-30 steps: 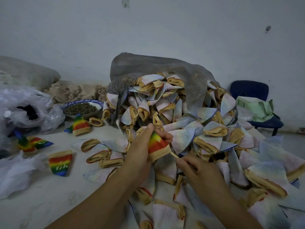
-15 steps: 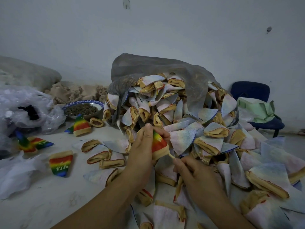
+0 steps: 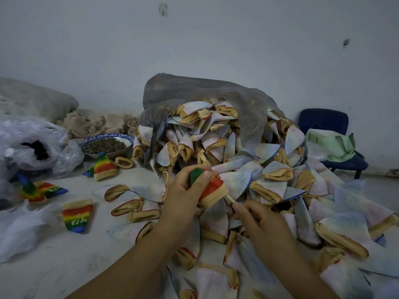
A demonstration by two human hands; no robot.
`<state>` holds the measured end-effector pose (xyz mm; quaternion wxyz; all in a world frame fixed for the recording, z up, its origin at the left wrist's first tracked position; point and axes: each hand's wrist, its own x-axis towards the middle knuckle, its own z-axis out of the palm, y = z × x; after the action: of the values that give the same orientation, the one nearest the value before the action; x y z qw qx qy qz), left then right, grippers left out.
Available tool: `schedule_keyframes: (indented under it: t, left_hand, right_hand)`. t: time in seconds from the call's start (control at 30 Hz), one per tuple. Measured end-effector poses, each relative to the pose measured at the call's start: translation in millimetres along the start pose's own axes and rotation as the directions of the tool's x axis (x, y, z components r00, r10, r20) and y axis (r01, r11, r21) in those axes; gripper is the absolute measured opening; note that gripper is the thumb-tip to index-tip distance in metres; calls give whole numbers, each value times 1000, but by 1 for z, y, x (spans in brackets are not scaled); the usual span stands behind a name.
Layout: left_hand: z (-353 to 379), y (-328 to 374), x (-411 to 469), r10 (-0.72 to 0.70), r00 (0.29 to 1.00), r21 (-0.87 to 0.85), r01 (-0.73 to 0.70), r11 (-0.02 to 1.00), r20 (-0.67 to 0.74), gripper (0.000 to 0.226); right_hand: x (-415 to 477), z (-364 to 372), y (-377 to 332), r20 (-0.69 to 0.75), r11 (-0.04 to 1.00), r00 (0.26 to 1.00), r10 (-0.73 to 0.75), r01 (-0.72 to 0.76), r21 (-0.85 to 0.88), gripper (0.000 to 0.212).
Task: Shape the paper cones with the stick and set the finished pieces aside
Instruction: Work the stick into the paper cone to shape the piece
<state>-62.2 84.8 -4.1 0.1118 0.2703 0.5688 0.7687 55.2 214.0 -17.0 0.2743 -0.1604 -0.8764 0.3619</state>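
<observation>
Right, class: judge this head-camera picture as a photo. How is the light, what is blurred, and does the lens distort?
Head view: dim, flat, bluish light, no hard shadows; left hand gripping the cone and right hand pinching the stick are fairly sharp; the wide lens stretches the forearms at the bottom edge and softens the corners.

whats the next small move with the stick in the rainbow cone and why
Probably nudge the stick a little deeper toward the cone's tip. The right hand pinches it with only a short length showing outside the rainbow cone, which the left hand grips; the cone is not yet with the finished pieces at the left.
</observation>
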Motion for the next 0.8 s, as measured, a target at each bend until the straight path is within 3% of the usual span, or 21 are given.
schedule_keyframes:
  t: [0.27, 0.33, 0.5, 0.67, 0.8]
  left_hand:
    - [2, 2, 0, -80, 995, -10, 80, 997, -59, 37]
    - [1, 3, -1, -57, 995, 56, 62, 996, -85, 31]
    - [0, 4, -2, 22, 998, 139, -13, 990, -59, 43]
    - [8, 6, -7, -51, 999, -97, 51, 994, 1, 46]
    - [12, 9, -6, -81, 989, -362, 122, 924, 126, 42]
  right_hand:
    - [-1, -2, -3, -26, 1000, 1000, -10, 9, -23, 53]
    - [-1, -2, -3, -23, 999, 999, -24, 23, -38, 53]
    - [-3, -1, -5, -28, 998, 998, -63, 64, 15, 46]
    - [-4, 4, -12, -48, 989, 997, -57, 63, 133, 30]
    - [-4, 6, -10, -20, 976, 999, -49, 52, 211, 35]
